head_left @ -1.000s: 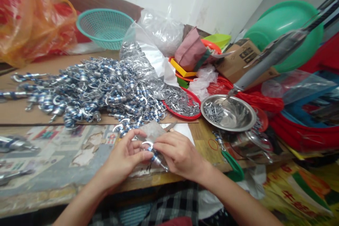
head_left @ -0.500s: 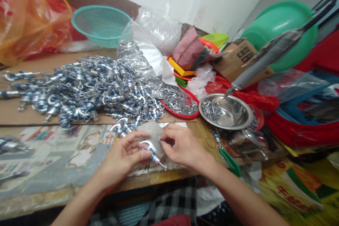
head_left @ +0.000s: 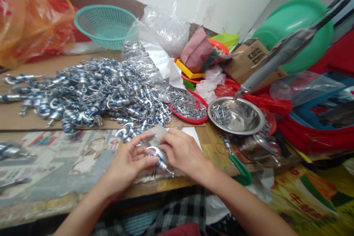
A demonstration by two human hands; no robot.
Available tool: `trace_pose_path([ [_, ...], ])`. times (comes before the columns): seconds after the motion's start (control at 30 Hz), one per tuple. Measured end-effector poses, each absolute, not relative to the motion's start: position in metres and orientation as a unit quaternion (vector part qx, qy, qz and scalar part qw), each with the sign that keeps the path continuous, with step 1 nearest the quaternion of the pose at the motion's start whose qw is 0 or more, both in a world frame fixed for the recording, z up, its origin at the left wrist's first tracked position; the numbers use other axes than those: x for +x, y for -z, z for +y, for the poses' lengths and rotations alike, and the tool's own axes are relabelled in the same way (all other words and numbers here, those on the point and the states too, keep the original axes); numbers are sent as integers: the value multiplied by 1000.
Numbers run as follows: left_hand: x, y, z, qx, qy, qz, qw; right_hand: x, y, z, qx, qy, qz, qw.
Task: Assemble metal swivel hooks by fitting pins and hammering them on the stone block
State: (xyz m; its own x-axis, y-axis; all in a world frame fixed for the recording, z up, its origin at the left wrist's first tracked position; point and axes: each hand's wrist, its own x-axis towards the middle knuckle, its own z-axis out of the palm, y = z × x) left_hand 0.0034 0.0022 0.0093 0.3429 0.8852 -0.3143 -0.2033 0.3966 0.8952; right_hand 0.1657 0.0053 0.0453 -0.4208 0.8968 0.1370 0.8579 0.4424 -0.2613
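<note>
Between the thumb and fingers of my left hand point(head_left: 135, 156) is a silver-and-blue metal fitting point(head_left: 160, 163) with a curved hook, its thin end pointing down to the right. My right hand point(head_left: 184, 151) is pinched closed against the fitting's right side; its fingertips hide whatever is in them. Under both hands lies a flat grey metal block point(head_left: 156, 132). Just behind, a large pile of similar fittings point(head_left: 91, 88) covers a cardboard sheet.
A red tray point(head_left: 190, 120) of small metal parts and a steel bowl point(head_left: 246, 118) with metal pins stand to the right. Above the bowl hangs a grey-handled tool point(head_left: 276, 61). A teal basket point(head_left: 106, 25) sits at the back, and a green-handled tool point(head_left: 240, 169) lies at the table edge.
My right hand has moved left, bringing its pinched fingers from beside the fitting to against it. A tiny metal piece seen at its fingertips is now hidden. My left hand stays almost still.
</note>
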Motion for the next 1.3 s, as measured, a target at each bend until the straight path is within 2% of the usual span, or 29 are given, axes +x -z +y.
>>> trace_pose_path([
  [0.2, 3, -10, 1, 390, -384, 433, 716, 167, -40, 5, -505, -48, -848, 152],
  [0.37, 3, -11, -1, 384, -387, 432, 719, 169, -51, -5, -572, -191, -775, 191],
  [0.5, 3, -10, -1, 383, -388, 440, 713, 166, -56, -14, -607, -241, -743, 145],
  [0.7, 3, -8, 0, 388, -390, 438, 711, 158, -60, -14, -606, -182, -770, 83],
  [0.83, 3, -9, -1, 395, -381, 446, 707, 156, -60, -11, -589, -178, -785, 73],
  [0.9, 3, -11, -2, 403, -371, 453, 703, 160, -55, -10, -577, -192, -788, 99],
  [1.03, 4, -14, -2, 397, -371, 467, 698, 189, -36, -10, -593, -178, -746, 244],
  [1.07, 4, -14, -2, 392, -373, 469, 698, 199, -30, -10, -611, -159, -732, 257],
  [1.1, 5, -14, -2, 387, -375, 469, 699, 209, -26, -12, -628, -145, -724, 247],
  [1.23, 5, -14, -2, 373, -385, 473, 699, 235, -16, -20, -629, -160, -754, 102],
  [1.3, 5, -14, -2, 371, -388, 476, 696, 237, -14, -22, -631, -130, -761, 72],
])
